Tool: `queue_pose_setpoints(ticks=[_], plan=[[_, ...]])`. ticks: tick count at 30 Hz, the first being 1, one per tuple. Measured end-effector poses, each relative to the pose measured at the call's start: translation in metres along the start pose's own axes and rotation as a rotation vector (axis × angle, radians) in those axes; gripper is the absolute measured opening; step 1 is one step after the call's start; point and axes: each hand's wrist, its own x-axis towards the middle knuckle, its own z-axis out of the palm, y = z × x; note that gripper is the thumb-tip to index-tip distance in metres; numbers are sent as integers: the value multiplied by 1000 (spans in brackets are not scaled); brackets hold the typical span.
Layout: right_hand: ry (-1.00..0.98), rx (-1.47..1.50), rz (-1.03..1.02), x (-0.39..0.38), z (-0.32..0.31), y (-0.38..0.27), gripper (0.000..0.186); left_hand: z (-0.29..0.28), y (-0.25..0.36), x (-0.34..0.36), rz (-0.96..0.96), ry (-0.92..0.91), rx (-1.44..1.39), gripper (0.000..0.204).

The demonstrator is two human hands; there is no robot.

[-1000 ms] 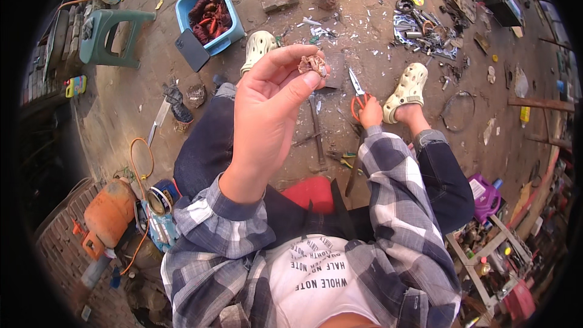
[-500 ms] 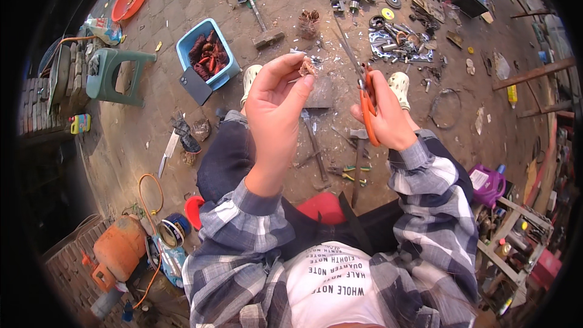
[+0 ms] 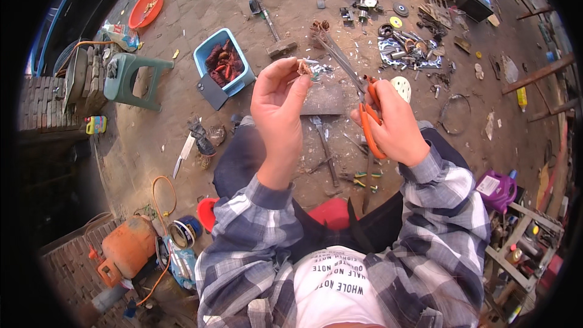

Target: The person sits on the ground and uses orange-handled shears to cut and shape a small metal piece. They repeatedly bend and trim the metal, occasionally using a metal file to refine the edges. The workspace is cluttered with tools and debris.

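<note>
My right hand [image 3: 395, 123] is closed around the orange handles of long-nosed pliers [image 3: 346, 61]. Their long grey jaws point up and to the left, past the fingertips of my left hand. My left hand [image 3: 278, 100] pinches a small, crumpled copper-coloured piece [image 3: 304, 68] between thumb and fingers; its exact kind is too small to make out. In the picture the jaw tips overlap a brownish copper-coloured clump [image 3: 319, 25] standing on the ground; whether they touch it I cannot tell. Below my hands a flat metal plate [image 3: 323, 99] lies on the ground among small scraps.
A blue tub [image 3: 243, 79] of dark red pieces stands left of my hands, a sledgehammer [image 3: 282, 48] beyond it. Further left are a green stool [image 3: 130, 76] and a knife [image 3: 182, 157]. Metal parts [image 3: 410, 48] lie at the far right; pliers and a hammer [image 3: 327, 152] lie between my legs.
The whole view has shifted, so the surroundings appear further right and lower. The pliers' tips have swung leftward, nearer the line of my left hand. Both hands keep their holds.
</note>
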Motion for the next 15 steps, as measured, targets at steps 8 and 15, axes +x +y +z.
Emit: queue_pose_setpoints(ticks=[8, 15], plan=[[-140, -240, -43, 0, -13, -13, 36, -7, 6, 8, -3, 88, 46, 27], [-151, -277, -65, -5, -14, -9, 36, -12, 1, 10, 23, 58, 163, 26]])
